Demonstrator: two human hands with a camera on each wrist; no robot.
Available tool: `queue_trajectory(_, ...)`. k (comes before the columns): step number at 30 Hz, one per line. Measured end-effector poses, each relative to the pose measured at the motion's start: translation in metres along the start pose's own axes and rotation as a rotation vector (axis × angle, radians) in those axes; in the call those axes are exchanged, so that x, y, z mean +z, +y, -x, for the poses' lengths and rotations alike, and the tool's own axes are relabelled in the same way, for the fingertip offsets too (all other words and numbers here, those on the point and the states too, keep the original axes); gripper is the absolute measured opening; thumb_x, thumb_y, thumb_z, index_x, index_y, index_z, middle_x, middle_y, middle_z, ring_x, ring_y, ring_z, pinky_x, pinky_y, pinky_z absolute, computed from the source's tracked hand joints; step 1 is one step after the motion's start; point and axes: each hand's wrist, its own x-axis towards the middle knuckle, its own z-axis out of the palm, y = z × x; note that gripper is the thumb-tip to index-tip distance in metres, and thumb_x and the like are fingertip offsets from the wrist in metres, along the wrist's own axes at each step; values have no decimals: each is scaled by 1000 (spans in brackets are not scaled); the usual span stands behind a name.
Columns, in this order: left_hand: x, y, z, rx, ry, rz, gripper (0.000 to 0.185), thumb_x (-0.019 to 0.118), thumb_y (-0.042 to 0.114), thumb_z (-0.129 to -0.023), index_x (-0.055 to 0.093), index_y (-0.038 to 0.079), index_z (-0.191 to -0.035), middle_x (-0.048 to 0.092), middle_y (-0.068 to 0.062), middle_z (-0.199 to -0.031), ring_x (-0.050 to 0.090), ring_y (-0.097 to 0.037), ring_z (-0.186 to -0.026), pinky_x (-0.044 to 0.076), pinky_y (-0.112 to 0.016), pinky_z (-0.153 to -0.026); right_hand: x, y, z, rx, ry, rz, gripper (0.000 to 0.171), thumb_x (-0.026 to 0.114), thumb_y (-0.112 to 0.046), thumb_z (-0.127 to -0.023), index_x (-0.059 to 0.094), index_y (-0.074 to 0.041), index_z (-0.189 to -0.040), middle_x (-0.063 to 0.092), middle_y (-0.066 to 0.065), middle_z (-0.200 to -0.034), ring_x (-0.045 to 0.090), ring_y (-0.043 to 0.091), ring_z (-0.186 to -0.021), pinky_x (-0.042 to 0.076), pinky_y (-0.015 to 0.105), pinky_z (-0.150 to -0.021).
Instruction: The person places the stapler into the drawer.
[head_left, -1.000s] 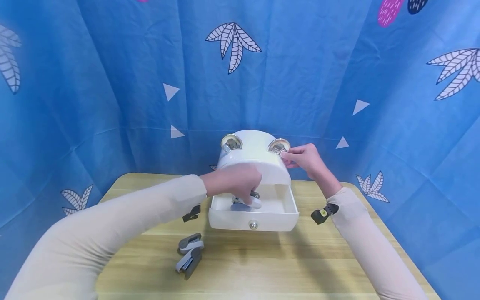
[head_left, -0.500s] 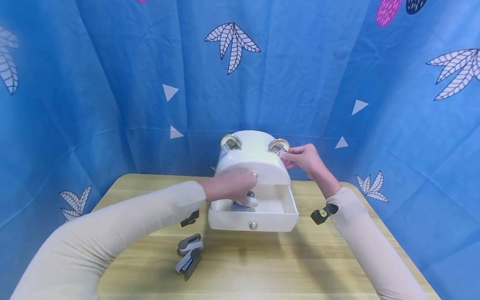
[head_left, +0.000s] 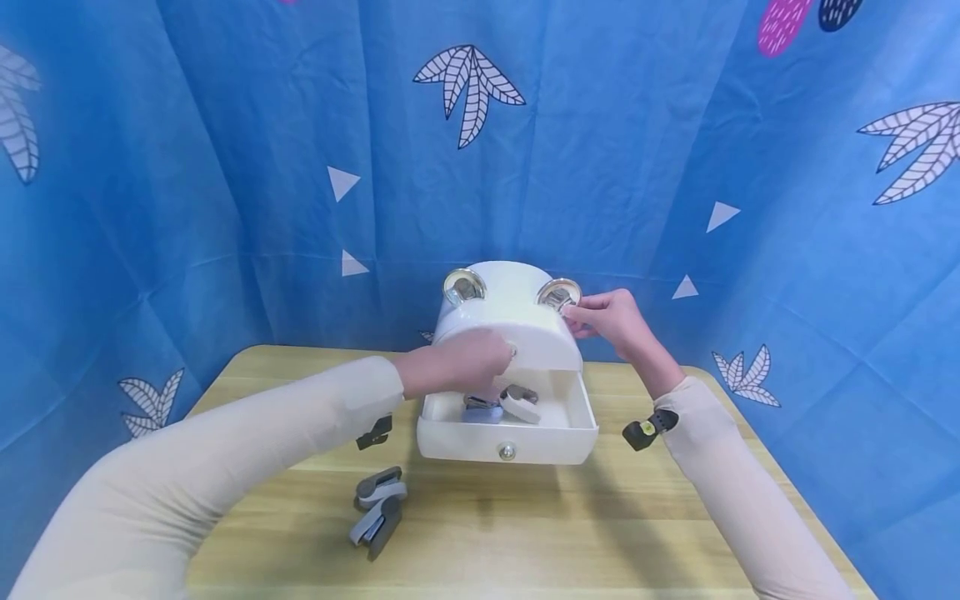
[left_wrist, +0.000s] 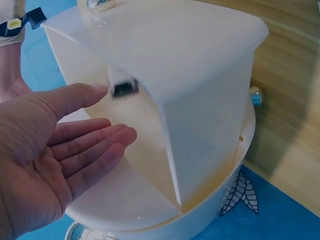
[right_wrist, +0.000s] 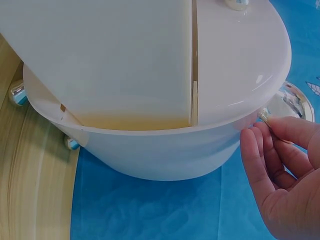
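Two hands at a white box with an open drawer

Left hand (head_left: 468,364), fingers apart and holding nothing, hovers over the drawer (head_left: 507,427) holding two staplers (head_left: 501,404); right hand (head_left: 609,318) pinches the box's (head_left: 510,321) far-right silver knob (head_left: 558,293).

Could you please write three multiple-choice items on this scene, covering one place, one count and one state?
1. Where does the right hand rest?
A. on the drawer knob
B. at the shiny round ear of the white rounded plastic box
C. flat on the table

2. How many grey staplers lie on the wooden table outside the box?
A. two
B. none
C. five

3. The white drawer is:
A. pulled open
B. shut
C. removed

Answers: 1 B, fingers touch the ear; 2 A, a pair lies in front of the box; 3 A, its inside shows.
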Motion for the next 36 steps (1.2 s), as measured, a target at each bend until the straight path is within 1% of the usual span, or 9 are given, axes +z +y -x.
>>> queue_trajectory(3, -3, -2, 2, -21, -22, 33, 42, 83, 23, -81, 47, 18, -60, 41, 9, -54, 35, -9, -57, 28, -20, -54, 0, 0, 0, 1, 1, 1, 36, 73, -18, -95, 71, 9, -118, 73, 0, -76, 72, 11, -73, 64, 32, -76)
queue_trajectory(8, -8, -4, 7, -84, -48, 67, 19, 83, 22, -81, 69, 10, -78, 64, 4, -69, 44, -10, -64, 38, -21, -57, 0, -1, 0, 9, 5, 5, 35, 73, -19, -95, 71, 9, -117, 72, -1, -76, 71, 11, -74, 64, 32, -76)
queue_trajectory(12, -13, -7, 10, -87, -52, 65, 17, 83, 23, -82, 73, 10, -80, 67, 2, -75, 47, -12, -68, 40, -23, -59, 0, -2, 0, 18, 6, 5, 35, 72, -20, -96, 72, 8, -116, 72, 0, -75, 71, 10, -75, 64, 30, -74)
queue_trajectory(16, -16, -13, 14, -74, -21, 71, 16, 82, 25, -85, 75, 12, -79, 67, 4, -74, 51, -11, -69, 42, -23, -60, 0, -3, 0, 12, 5, 8, 36, 72, -20, -96, 71, 9, -117, 73, 0, -77, 71, 11, -75, 64, 29, -74)
queue_trajectory(19, -19, -18, 20, -73, 26, 151, 12, 80, 25, -87, 77, 13, -85, 71, 4, -78, 59, -10, -72, 49, -24, -65, 0, -4, 1, 17, 2, 7, 36, 73, -20, -96, 71, 9, -117, 73, 1, -77, 71, 12, -74, 64, 30, -74)
queue_trajectory(24, -17, -21, 38, -97, 117, 407, 15, 74, 24, -93, 80, 13, -102, 77, 3, -91, 68, -7, -83, 58, -25, -79, 1, -4, 0, 28, -3, 13, 36, 73, -23, -95, 72, 7, -116, 73, 1, -78, 72, 12, -75, 64, 30, -74)
queue_trajectory(29, -7, -8, 60, -94, 196, 728, 17, 72, 23, -95, 79, 12, -106, 78, 3, -95, 70, -5, -86, 59, -24, -82, 2, -2, 1, 32, -10, 15, 37, 73, -22, -95, 72, 7, -117, 74, 1, -79, 72, 11, -76, 64, 31, -75)
queue_trajectory(32, 3, 6, 72, -87, 176, 945, 19, 70, 25, -97, 78, 11, -107, 79, -2, -96, 72, -12, -88, 61, -29, -81, 2, -1, 1, 30, -10, 26, 38, 73, -24, -95, 72, 7, -117, 74, 1, -79, 72, 12, -77, 64, 30, -76)
queue_trajectory(36, 24, 24, 82, -101, 71, 1203, 25, 67, 27, -99, 76, 7, -110, 78, -10, -101, 74, -20, -94, 63, -35, -82, 0, -2, 1, 20, -2, 21, 37, 73, -23, -95, 72, 7, -116, 74, 1, -78, 72, 12, -75, 64, 31, -76)
